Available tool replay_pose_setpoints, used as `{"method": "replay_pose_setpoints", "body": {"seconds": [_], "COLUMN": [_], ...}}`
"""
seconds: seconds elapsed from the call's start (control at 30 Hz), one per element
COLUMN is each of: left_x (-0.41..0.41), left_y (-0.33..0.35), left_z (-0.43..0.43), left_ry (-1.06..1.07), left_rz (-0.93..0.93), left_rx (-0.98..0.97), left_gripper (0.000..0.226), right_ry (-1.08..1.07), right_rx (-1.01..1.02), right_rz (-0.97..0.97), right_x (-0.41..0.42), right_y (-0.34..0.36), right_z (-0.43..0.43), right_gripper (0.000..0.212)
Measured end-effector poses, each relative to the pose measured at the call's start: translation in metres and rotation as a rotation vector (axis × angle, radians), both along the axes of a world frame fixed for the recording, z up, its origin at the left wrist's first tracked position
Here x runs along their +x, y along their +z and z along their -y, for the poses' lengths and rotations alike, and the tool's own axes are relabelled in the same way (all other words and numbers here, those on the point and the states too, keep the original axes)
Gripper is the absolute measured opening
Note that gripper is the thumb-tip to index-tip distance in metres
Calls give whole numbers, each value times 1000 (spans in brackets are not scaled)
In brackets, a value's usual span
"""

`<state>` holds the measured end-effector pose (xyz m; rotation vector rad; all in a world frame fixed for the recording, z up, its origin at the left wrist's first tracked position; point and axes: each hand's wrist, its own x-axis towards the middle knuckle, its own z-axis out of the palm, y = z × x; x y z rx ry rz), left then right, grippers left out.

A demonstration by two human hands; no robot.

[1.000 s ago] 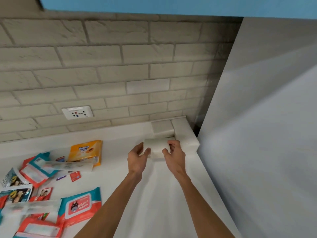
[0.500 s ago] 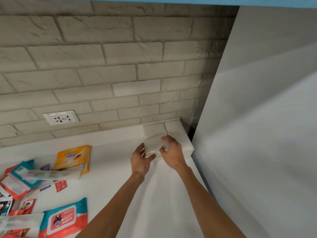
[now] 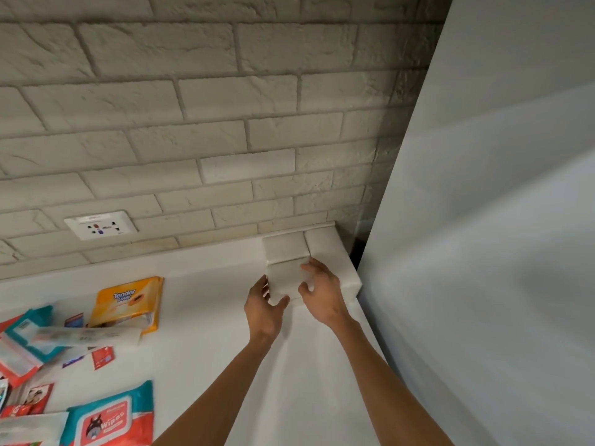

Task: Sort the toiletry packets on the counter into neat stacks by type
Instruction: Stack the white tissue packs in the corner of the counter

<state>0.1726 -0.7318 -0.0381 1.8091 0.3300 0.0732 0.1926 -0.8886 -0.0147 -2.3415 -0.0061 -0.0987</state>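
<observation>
A white tissue packet [image 3: 285, 277] lies at the back right corner of the white counter [image 3: 199, 320]. My left hand [image 3: 264, 307] holds its left and front edge with thumb and fingers. My right hand [image 3: 322, 289] grips its right side, fingers curled over the top. Two more white packets sit there: one [image 3: 285, 247] behind it against the wall, a longer one [image 3: 331, 255] on its right. At the left lie an orange Tender Love pack [image 3: 128, 300], a clear-wrapped packet [image 3: 87, 336], teal-and-red wipes packs [image 3: 109, 416] and small red sachets [image 3: 103, 357].
A brick-tile wall with a white power socket [image 3: 100, 224] runs behind the counter. A tall pale grey panel [image 3: 483, 252] rises along the counter's right edge, close to my right hand. A dark gap [image 3: 358, 249] shows between the panel and the wall.
Both hands have pushed the white packet back and down onto the counter in front of the rear packet. The camera has turned right and leaned in, so the clutter sits further left.
</observation>
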Motion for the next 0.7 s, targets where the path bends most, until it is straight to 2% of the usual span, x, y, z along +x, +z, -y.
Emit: {"method": "replay_pose_setpoints", "body": {"seconds": [0.1, 0.17, 0.27, 0.33, 0.5, 0.6, 0.7], "left_x": [2, 6, 17, 23, 33, 33, 33], "left_y": [-4, -8, -9, -6, 1, 4, 5], "left_z": [2, -1, -4, -4, -3, 3, 7], "left_ry": [-27, -67, -141, -190, -245, -237, -221], "left_rz": [-1, -26, -70, -85, -91, -80, -86], "left_rx": [35, 60, 110, 142, 189, 186, 192], "left_gripper": [83, 97, 122, 130, 134, 122, 119], "right_ry": [-84, -170, -249, -267, -268, -250, -238], "right_rx": [5, 3, -65, -134, -142, -106, -104], "right_rz": [96, 165, 198, 170, 140, 145, 136], "right_x": [4, 7, 15, 20, 24, 26, 32], "right_y": [0, 0, -11, -22, -44, -52, -52], "right_z": [9, 17, 33, 43, 56, 58, 60], "right_gripper": [35, 33, 43, 50, 51, 51, 52]}}
